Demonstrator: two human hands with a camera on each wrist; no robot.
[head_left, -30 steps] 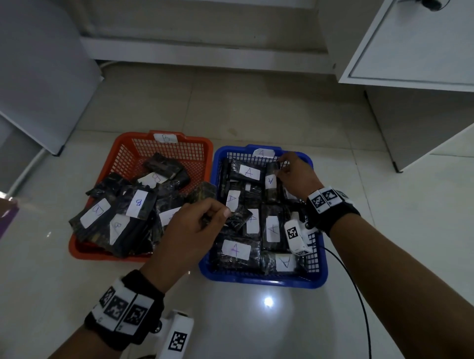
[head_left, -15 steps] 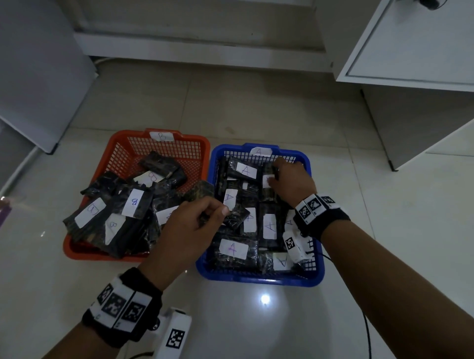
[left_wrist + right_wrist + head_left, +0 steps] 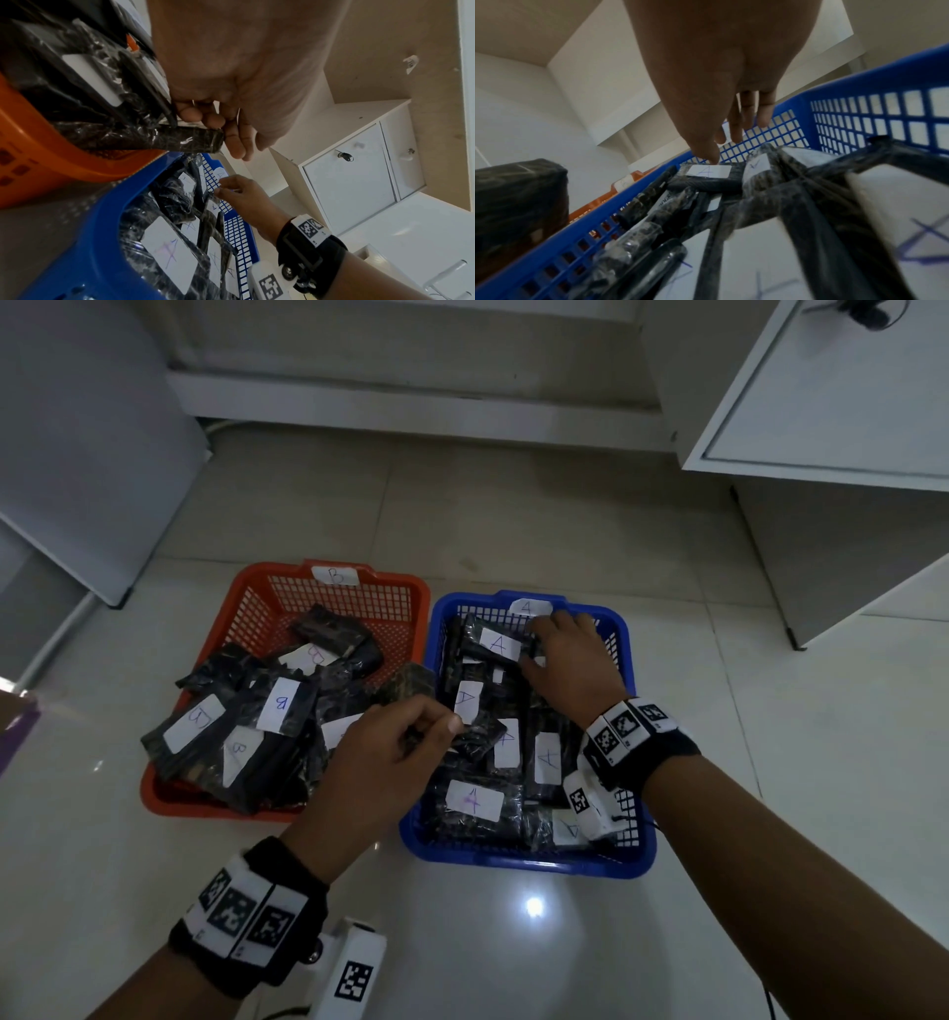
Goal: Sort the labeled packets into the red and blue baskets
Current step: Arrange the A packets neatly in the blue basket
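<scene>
I see the white cabinet [image 3: 842, 392] at the far right, standing on the tiled floor [image 3: 513, 516]. On the floor sit the red basket [image 3: 287, 588], tagged B, and the blue basket [image 3: 529, 862], tagged A, side by side and touching. Dark packets with B labels [image 3: 280, 703] heap over the red one; packets with A labels [image 3: 475, 801] fill the blue one. My left hand [image 3: 382, 762] hovers over the seam between the baskets, its grip pinching a dark packet [image 3: 190, 140] between thumb and curled fingers. My right hand [image 3: 570, 667] reaches into the far end of the blue basket, fingers extended downward, fingertips [image 3: 712, 158] touching the top A packet [image 3: 495, 644].
</scene>
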